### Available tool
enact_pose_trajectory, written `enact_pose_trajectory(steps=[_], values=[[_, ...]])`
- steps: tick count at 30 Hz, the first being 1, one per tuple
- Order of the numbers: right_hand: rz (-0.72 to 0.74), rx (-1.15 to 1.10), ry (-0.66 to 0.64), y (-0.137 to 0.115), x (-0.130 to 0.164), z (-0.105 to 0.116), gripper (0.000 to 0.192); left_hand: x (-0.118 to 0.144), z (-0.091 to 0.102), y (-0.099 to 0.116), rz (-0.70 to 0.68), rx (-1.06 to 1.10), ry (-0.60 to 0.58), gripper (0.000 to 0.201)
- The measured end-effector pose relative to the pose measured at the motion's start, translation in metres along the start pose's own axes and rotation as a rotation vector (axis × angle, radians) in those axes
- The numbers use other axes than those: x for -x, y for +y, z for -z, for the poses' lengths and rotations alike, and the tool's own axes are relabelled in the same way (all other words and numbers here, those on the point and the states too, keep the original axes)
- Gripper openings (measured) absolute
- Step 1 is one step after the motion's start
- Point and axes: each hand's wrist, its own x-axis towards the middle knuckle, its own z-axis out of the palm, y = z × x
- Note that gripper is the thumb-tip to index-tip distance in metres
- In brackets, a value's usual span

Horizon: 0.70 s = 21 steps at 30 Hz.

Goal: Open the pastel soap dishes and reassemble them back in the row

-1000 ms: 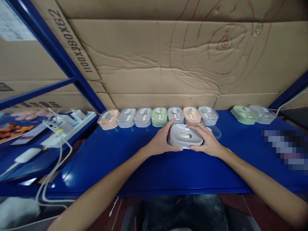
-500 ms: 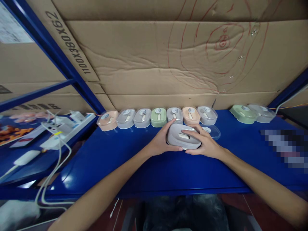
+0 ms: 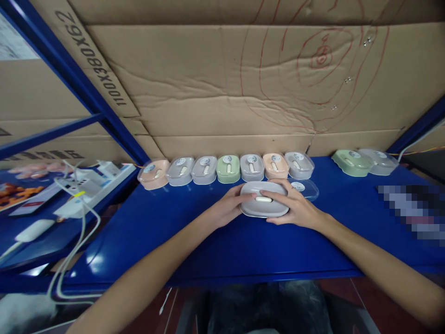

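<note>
Both my hands grip a grey rounded plastic box (image 3: 278,211) that has a white pill-shaped piece in its top. My left hand (image 3: 231,205) wraps its left end, a digit reaching over the top beside the white piece. Around the right end closes my right hand (image 3: 295,204), fingers across the top and thumb low at the front edge. Just behind the right hand, a loose clear cover (image 3: 310,190) with a round sticker lies on the blue table (image 3: 257,253). What is under the box is hidden.
Similar boxes under clear covers, such as a green box (image 3: 228,174) and an orange box (image 3: 275,171), line the back edge. Another green box (image 3: 351,162) and a grey one (image 3: 378,162) sit at the right. A power strip (image 3: 90,185) with cables lies left; cardboard (image 3: 191,69) stands behind.
The box has turned level, its long side now facing me. My left hand has shifted its hold, a digit now over the top. The right hand keeps its hold.
</note>
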Motion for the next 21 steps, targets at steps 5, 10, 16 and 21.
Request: enact_pose_trajectory(steps=[5,10,16,21], values=[[0.014,0.003,-0.023,-0.001,0.000,0.001,0.086,-0.003,0.004,0.000,0.039,0.050,0.001,0.046],[-0.003,0.005,-0.073,-0.001,0.000,0.003,0.087,-0.006,0.007,-0.004,0.061,0.082,0.034,0.045],[-0.006,0.028,-0.102,-0.002,0.000,0.002,0.086,-0.007,0.010,-0.007,0.060,0.069,0.059,0.047],[-0.049,0.048,-0.019,-0.001,-0.002,0.012,0.098,-0.010,0.018,-0.007,0.042,0.062,0.043,0.045]])
